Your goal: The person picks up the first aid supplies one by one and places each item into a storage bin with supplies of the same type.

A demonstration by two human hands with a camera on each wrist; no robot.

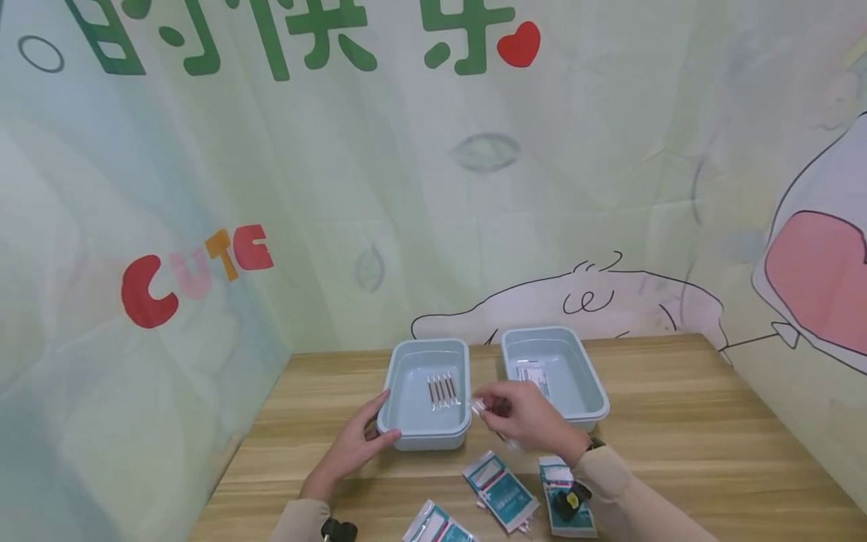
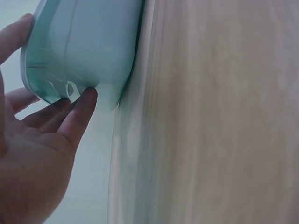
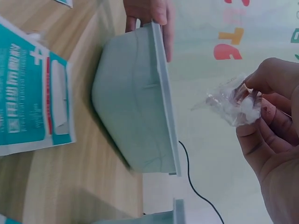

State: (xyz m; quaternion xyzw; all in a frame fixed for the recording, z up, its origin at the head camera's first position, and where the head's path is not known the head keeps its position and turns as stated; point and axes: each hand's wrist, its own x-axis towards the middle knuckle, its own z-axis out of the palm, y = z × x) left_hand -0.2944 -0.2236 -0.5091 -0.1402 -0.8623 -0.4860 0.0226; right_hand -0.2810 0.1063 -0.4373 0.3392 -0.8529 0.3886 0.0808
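Observation:
My left hand [image 1: 355, 444] grips the near left corner of the left pale blue tub [image 1: 406, 391], thumb at the rim and fingertips on its outer wall [image 2: 100, 51]. Several brown-stemmed cotton swabs [image 1: 443, 391] lie side by side inside this tub. Just right of the tub, my right hand [image 1: 531, 414] pinches a clear-wrapped cotton swab packet [image 3: 236, 105] between thumb and fingers. White cotton ends and brown stems show through its crumpled film. Behind that hand stands the right pale blue tub [image 1: 572, 376], holding a white printed packet [image 1: 535, 374].
In front of the tubs, teal-and-white packs lie on the wooden table [image 1: 650, 421]: one in the middle [image 1: 501, 491], another by the right forearm and a third at the bottom edge. A printed curtain [image 1: 379, 211] hangs behind the table.

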